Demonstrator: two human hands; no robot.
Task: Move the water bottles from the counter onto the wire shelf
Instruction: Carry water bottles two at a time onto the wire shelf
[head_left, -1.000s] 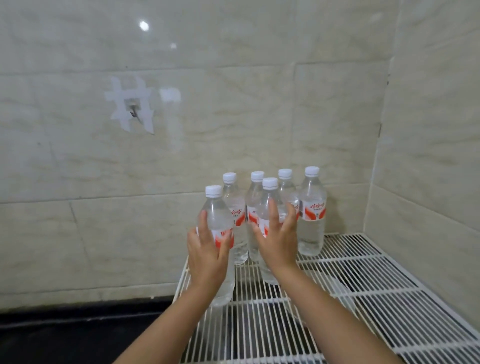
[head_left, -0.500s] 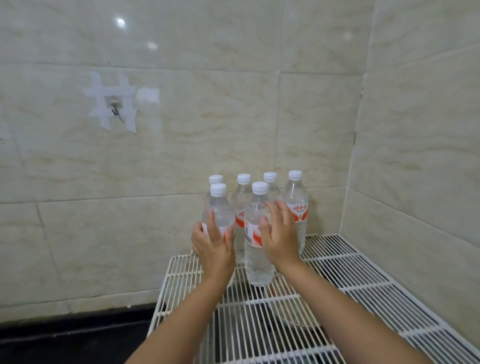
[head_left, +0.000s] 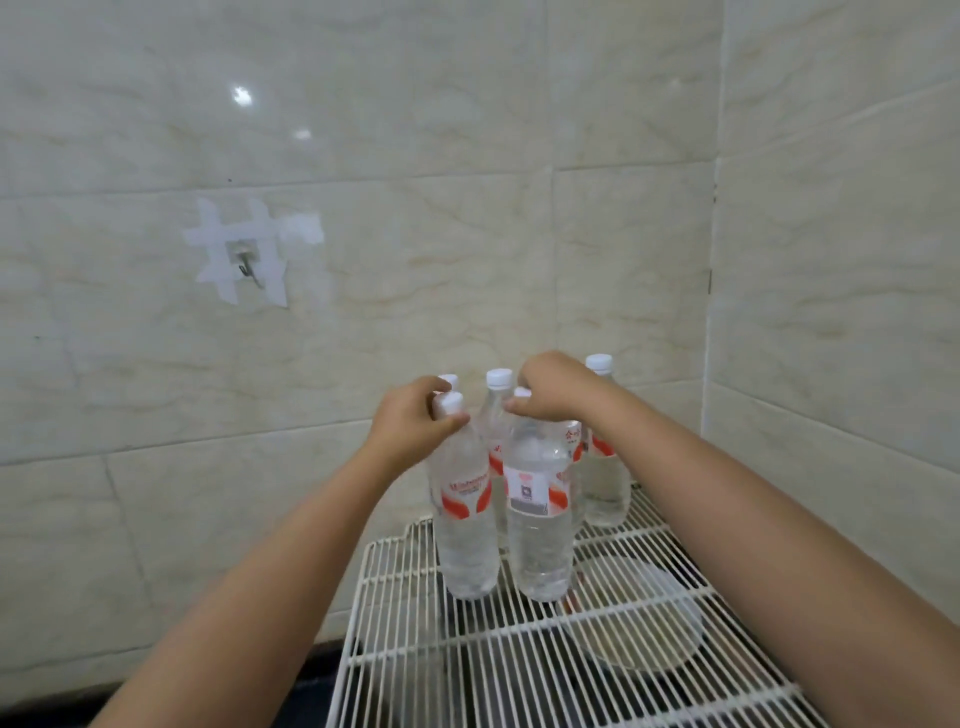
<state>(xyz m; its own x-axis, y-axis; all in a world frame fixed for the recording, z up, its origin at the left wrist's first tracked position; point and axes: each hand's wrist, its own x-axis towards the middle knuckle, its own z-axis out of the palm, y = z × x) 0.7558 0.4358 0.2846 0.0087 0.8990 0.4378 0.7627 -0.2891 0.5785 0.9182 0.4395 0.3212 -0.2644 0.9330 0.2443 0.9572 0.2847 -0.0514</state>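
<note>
Both hands have risen from the bottles' bodies to their necks. Left hand (head_left: 410, 421) clamps one bottle (head_left: 465, 519), right hand (head_left: 553, 395) another (head_left: 540, 519), both standing on the shelf (head_left: 467, 660). Placing step; next, let go.

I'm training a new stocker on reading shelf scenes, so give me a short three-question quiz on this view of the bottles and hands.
1. True or false: both front bottles stand upright on the wire shelf.
2. Where does the left hand grip the front left bottle? A) at the base B) at the cap and neck C) on the label
3. Fill in: the right hand covers the ____ of the front right bottle.

Key: 1 true; 2 B; 3 cap. Behind these two, three more white caps show, among them the back right bottle; the right hand may hide another.
</note>
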